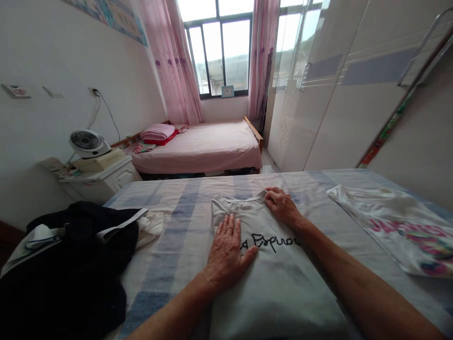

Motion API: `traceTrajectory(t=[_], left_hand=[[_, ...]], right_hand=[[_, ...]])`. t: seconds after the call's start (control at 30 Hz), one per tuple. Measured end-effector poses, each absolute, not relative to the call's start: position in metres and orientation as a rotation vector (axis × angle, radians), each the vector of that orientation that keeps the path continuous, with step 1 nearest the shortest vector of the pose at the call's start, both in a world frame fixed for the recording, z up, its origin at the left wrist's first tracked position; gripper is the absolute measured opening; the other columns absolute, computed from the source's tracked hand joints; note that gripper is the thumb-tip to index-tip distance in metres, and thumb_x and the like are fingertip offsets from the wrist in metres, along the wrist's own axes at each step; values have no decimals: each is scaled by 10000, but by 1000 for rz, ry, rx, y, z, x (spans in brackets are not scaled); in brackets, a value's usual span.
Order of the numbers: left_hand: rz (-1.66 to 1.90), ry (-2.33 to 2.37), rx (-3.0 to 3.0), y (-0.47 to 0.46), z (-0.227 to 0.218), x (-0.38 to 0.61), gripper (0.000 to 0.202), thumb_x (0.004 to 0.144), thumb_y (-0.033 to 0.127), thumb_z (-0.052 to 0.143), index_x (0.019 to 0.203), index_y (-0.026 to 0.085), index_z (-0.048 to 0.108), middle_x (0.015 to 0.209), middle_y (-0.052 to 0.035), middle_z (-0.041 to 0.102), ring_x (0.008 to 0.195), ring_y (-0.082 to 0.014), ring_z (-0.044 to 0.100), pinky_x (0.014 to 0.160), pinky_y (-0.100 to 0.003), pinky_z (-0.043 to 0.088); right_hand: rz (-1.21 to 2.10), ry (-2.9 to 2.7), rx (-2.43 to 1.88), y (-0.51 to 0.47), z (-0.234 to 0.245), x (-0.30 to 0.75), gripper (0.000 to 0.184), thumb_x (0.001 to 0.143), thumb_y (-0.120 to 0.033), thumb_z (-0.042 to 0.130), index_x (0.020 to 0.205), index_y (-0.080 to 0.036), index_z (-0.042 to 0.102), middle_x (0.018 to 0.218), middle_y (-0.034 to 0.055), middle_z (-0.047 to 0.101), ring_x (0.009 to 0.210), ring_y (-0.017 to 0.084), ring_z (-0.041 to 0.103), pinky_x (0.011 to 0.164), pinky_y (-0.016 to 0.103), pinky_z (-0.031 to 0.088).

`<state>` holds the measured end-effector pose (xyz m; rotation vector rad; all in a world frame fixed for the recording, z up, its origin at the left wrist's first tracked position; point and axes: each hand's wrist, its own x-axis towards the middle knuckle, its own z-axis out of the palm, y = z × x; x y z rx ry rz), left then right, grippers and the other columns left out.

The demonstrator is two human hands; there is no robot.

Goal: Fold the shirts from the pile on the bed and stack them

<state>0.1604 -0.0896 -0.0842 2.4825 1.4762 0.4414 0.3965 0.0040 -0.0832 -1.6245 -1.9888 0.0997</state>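
A pale T-shirt with dark script lettering lies in front of me on the bed, its collar pointing away and its sides tucked in. My left hand rests flat on the chest of the shirt, fingers spread, covering the start of the lettering. At the shirt's upper right corner, beside the collar, my right hand touches the cloth with fingers bent over the edge. Whether those fingertips pinch the fabric is hard to make out, though they curl closely around it.
A blue-and-white checked sheet covers this bed. Dark clothes are heaped at left; a white printed T-shirt lies at right. Beyond stand a pink bed, a bedside cabinet with a fan, and a wardrobe.
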Motion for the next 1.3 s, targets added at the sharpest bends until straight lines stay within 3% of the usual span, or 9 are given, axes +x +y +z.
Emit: traceTrajectory(t=[0.23, 0.33, 0.43, 0.5, 0.6, 0.83, 1.0, 1.13, 1.3], left_hand=[[458, 1501, 2507, -88, -85, 162, 794, 859, 569, 419, 1407, -1, 349, 1500, -231, 236, 1404, -344, 193, 1133, -496, 208], [560, 1547, 2524, -78, -77, 156, 649, 895, 519, 384, 1339, 55, 475, 1439, -192, 399, 1369, -306, 306, 1126, -462, 255], [641, 1532, 2625, -60, -75, 146, 537, 919, 459, 370, 1327, 137, 502, 1453, -120, 405, 1393, -273, 261, 1143, -463, 219], [566, 1540, 2651, -48, -81, 139, 585, 905, 490, 391, 1362, 130, 457, 1484, -131, 347, 1402, -290, 232, 1140, -487, 210], [414, 1640, 2579, -37, -93, 131, 752, 874, 575, 393, 1396, 34, 378, 1483, -202, 313, 1392, -310, 248, 1136, -474, 224], [374, 1673, 2566, -35, -99, 130, 814, 860, 603, 371, 1396, -9, 358, 1485, -213, 298, 1396, -300, 239, 1149, -441, 210], [459, 1654, 2629, -25, -113, 124, 790, 866, 597, 339, 1375, -4, 399, 1459, -211, 353, 1375, -309, 293, 1131, -456, 253], [472, 1624, 2666, -21, -117, 121, 793, 868, 600, 315, 1370, -7, 407, 1451, -207, 371, 1374, -302, 299, 1135, -441, 247], [413, 1649, 2644, -21, -113, 121, 823, 850, 606, 323, 1370, -27, 400, 1453, -216, 364, 1370, -315, 301, 1136, -443, 241]], right_hand=[[161, -1869, -1723, 10, -87, 396, 167, 834, -232, 448, 860, -194, 608, 1161, 112, 598, 1101, 248, 527, 904, 406, 394], [18, -1846, -1656, 1, -80, 385, 259, 839, -222, 446, 1044, -187, 600, 1293, 126, 538, 1218, 253, 466, 959, 414, 375], [-75, -2094, -1493, -11, -75, 368, 368, 892, -314, 428, 1217, -202, 558, 1418, 93, 453, 1346, 248, 331, 1066, 432, 278], [-48, -2314, -1440, -15, -77, 361, 431, 922, -395, 383, 1292, -228, 528, 1453, 66, 421, 1379, 250, 277, 1103, 452, 213], [23, -2431, -1596, -9, -89, 368, 542, 939, -477, 291, 1382, -208, 449, 1472, 83, 386, 1384, 260, 271, 1116, 483, 167], [110, -2290, -1827, 2, -98, 390, 596, 942, -467, 256, 1446, -162, 343, 1521, 93, 279, 1412, 223, 196, 1132, 446, 155], [58, -2124, -1836, -24, -69, 410, 568, 919, -427, 366, 1407, -137, 399, 1487, 120, 353, 1366, 217, 311, 1101, 392, 257], [-201, -1775, -1941, -68, -45, 493, 482, 908, -319, 377, 1337, -124, 480, 1388, 110, 490, 1280, 186, 428, 1059, 304, 318], [-377, -1106, -2657, -150, -44, 636, 462, 888, -206, 349, 1310, -129, 522, 1280, 158, 566, 1096, 204, 563, 867, 288, 421]])
